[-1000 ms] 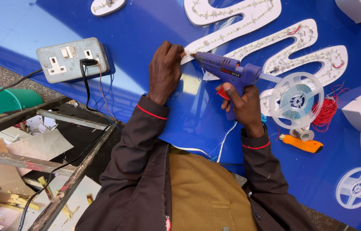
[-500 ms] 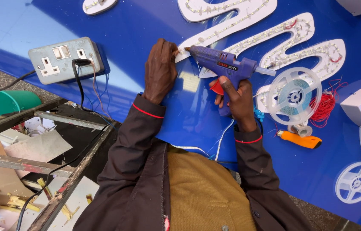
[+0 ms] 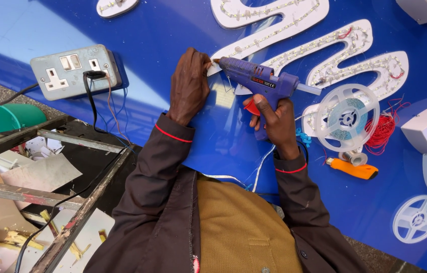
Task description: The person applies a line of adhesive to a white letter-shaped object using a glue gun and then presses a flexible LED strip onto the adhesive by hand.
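My right hand (image 3: 273, 121) grips a blue glue gun (image 3: 256, 81) by its handle, a finger on the red trigger. Its nozzle points left at the lower tip of a white wavy letter shape (image 3: 324, 50) lined with small lights, lying on a glossy blue board (image 3: 173, 30). My left hand (image 3: 189, 85) rests palm down on the board, fingertips pressing at that tip right by the nozzle. It holds nothing that I can see.
A grey double wall socket (image 3: 74, 71) with a black plug lies at the left. To the right are a clear tape reel (image 3: 347, 119), red wire (image 3: 383, 131), an orange cutter (image 3: 352, 169) and another reel (image 3: 418, 218). A metal frame (image 3: 72, 202) with scraps is lower left.
Both hands and the glue gun have stayed on the same spot of the letter; the nozzle has crept slightly left toward my left fingertips. The view has shifted a little.
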